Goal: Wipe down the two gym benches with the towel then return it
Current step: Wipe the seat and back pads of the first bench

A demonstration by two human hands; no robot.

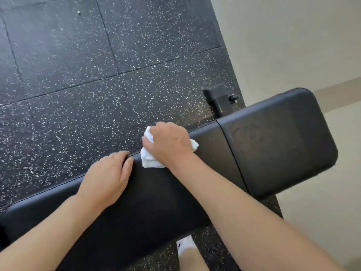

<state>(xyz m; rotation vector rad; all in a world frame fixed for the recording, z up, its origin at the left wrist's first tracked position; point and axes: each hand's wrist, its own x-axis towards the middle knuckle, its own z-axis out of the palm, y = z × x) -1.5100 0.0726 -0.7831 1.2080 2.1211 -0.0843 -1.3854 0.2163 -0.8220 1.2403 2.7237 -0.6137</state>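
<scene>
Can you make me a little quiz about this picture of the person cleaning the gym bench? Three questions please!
1. True or false: the right hand holds the white towel against the black bench.
2. Where does the left hand rest?
A. on the speckled floor
B. on the far edge of the bench pad
C. on the wall
3. Fill in the missing word: the towel's colour is ____.

Key
1. True. The fingers are curled round the bunched towel.
2. B. The fingers bend over the pad's far edge, close beside the towel.
3. White.
</scene>
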